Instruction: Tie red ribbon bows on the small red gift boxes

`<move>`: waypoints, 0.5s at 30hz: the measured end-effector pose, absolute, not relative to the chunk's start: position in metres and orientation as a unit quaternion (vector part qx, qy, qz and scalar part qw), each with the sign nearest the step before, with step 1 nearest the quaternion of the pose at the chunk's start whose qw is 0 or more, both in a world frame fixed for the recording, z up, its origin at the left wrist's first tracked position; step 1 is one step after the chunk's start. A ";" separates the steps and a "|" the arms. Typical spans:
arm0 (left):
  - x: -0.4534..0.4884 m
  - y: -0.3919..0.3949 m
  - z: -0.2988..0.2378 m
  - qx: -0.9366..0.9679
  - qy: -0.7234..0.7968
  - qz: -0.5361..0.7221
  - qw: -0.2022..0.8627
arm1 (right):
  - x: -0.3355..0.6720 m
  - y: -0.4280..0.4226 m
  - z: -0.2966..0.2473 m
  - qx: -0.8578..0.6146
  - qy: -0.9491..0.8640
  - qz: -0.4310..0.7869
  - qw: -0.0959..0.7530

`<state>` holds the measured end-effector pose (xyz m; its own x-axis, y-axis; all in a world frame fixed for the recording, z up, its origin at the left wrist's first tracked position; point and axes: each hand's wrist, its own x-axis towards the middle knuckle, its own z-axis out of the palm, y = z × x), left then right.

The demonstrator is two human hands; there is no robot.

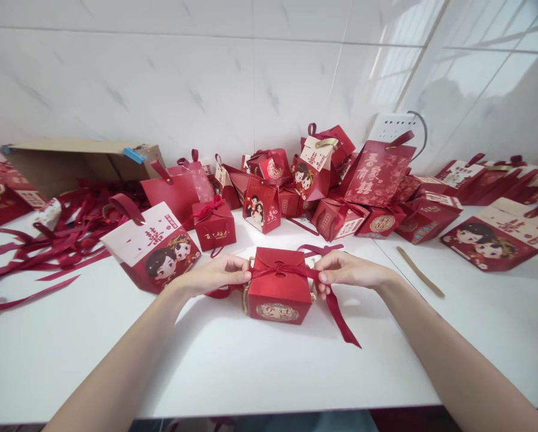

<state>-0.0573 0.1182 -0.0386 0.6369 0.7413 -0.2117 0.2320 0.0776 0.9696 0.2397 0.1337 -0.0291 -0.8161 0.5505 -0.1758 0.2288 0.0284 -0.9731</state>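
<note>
A small red gift box (277, 291) stands on the white table (233, 360) right in front of me. A dark red ribbon (338, 312) crosses its top and is pulled out to both sides. My left hand (217, 273) pinches the ribbon at the box's left edge. My right hand (347, 270) pinches the ribbon at the box's right edge, with a loose tail hanging down to the table. Both hands are closed on the ribbon.
Many red gift boxes and bags (322, 174) are heaped along the tiled wall behind. A bag with a cartoon couple (154, 249) lies at the left. Loose red ribbons (57, 240) and a cardboard box (80, 159) sit far left. A gold strip (419, 273) lies right.
</note>
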 end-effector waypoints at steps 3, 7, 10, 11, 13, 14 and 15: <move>-0.055 0.120 -0.041 0.653 0.361 0.201 0.635 | 0.243 0.138 -0.032 -0.278 -0.719 0.628 0.107; -0.052 0.120 -0.041 0.652 0.341 0.207 0.645 | 0.246 0.143 -0.037 -0.283 -0.727 0.617 0.104; -0.052 0.121 -0.041 0.647 0.339 0.212 0.650 | 0.247 0.144 -0.040 -0.285 -0.727 0.616 0.107; -0.053 0.121 -0.041 0.645 0.341 0.212 0.650 | 0.248 0.145 -0.041 -0.285 -0.726 0.616 0.107; -0.052 0.122 -0.042 0.641 0.344 0.210 0.653 | 0.248 0.146 -0.042 -0.283 -0.723 0.622 0.108; -0.052 0.122 -0.042 0.637 0.343 0.210 0.658 | 0.248 0.146 -0.043 -0.280 -0.719 0.627 0.108; -0.052 0.122 -0.043 0.632 0.339 0.212 0.664 | 0.249 0.147 -0.044 -0.277 -0.715 0.633 0.106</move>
